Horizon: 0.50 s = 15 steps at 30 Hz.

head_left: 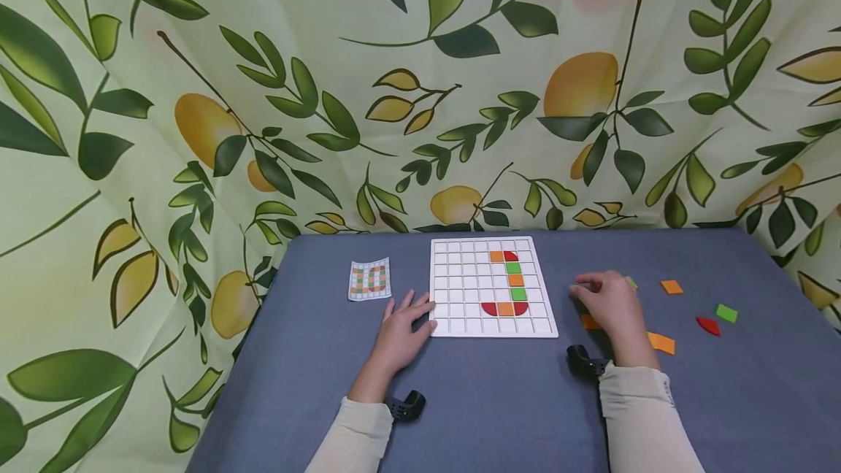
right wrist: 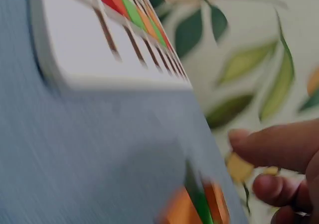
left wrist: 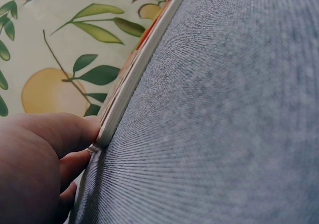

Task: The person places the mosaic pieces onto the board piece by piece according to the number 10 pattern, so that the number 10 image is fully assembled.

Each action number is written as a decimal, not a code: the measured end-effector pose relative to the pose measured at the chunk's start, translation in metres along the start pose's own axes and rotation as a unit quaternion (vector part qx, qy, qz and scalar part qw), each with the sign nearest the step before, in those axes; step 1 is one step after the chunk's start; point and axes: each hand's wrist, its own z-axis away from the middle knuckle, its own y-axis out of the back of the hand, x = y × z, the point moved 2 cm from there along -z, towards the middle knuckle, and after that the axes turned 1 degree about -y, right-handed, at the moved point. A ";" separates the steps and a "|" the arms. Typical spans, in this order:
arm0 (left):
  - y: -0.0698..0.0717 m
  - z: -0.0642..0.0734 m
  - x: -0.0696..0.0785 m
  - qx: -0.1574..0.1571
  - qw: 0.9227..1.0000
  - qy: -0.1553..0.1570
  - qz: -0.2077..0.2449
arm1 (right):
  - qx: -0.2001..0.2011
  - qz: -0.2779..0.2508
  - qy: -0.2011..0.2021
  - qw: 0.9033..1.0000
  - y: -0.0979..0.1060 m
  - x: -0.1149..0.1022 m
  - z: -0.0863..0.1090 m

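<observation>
A white grid board [head_left: 460, 283] lies on the table, with red, orange and green tiles forming a hooked line in its right half. My left hand [head_left: 402, 334] rests at the board's left edge, fingers spread and thumb near its front corner. In the left wrist view the thumb [left wrist: 82, 132] touches that corner. My right hand [head_left: 611, 305] hovers over loose tiles right of the board, fingers bent. The right wrist view shows its thumb and fingers apart with nothing between them. Below them are blurred orange [right wrist: 182, 206] and green [right wrist: 202, 206] tiles.
A small card [head_left: 369, 280] with a coloured grid pattern lies left of the board. Several loose tiles are scattered at the right, among them an orange one [head_left: 671, 287], a red one [head_left: 708, 325] and a green one [head_left: 726, 312]. A leaf-patterned cloth [head_left: 407, 166] hangs behind the table.
</observation>
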 end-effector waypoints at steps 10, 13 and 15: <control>0.001 0.003 0.000 0.003 1.000 0.001 0.004 | -0.096 0.027 -0.048 0.994 0.025 0.042 -0.002; 0.001 0.003 0.000 0.000 1.000 0.002 0.008 | -0.088 0.025 -0.056 0.994 0.023 0.041 -0.002; 0.001 0.002 0.000 -0.002 1.000 0.002 0.009 | -0.066 0.015 -0.062 0.996 0.022 0.040 -0.001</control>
